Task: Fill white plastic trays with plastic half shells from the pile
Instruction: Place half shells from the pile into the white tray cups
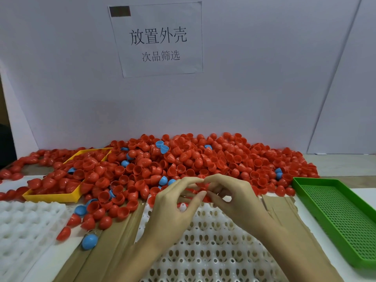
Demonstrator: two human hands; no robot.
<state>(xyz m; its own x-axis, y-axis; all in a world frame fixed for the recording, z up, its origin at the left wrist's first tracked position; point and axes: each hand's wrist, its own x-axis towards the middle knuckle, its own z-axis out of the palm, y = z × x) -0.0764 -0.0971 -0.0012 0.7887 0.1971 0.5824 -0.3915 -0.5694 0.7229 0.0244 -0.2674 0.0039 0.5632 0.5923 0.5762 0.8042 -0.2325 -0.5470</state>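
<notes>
Heap of glossy red half shells [183, 159]

The worktop [362, 193], pale and backed by a white wall panel, carries a broad pile of red half shells [183, 159] with scattered blue ones across its far half, the pile spilling into and around a yellow tray [53, 197] at left. Flattened brown cardboard [114, 241] lies on the near surface, beneath a white perforated tray [213, 251] at centre; a second white tray [22, 226] sits at near left. A green perforated tray [341, 218] lies at right, just beside the pile's edge, and a closed blue capsule [90, 241] rests on the cardboard.
</notes>
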